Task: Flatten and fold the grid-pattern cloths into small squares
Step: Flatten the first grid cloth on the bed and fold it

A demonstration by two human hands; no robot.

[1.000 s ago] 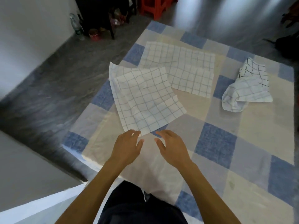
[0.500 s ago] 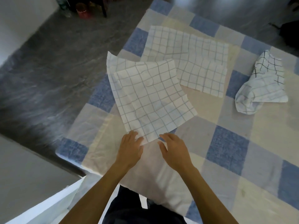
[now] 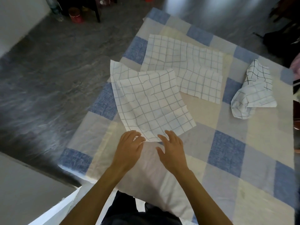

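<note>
Notes near grid-pattern cloth (image 3: 152, 103) lying skewed on checked blanket (image 3: 227, 143), its near corner pointing between left hand (image 3: 129, 147) and right hand (image 3: 172, 151), both equally close on its near side, fingers loosely spread, gripping nothing, tips just reaching the cloth's near edges.

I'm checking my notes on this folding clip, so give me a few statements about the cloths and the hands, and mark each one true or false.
1. The near cloth, the far cloth and the crumpled cloth all lie on the checked blanket. True.
2. The crumpled cloth lies to the left of the other two. False: it lies to their right.
3. The left hand and the right hand are both at the near cloth's nearest corner. True.
4. The near cloth lies apart from the far cloth. False: its far corner overlaps the far cloth.
5. The far cloth is rolled up. False: it lies flat.
</note>
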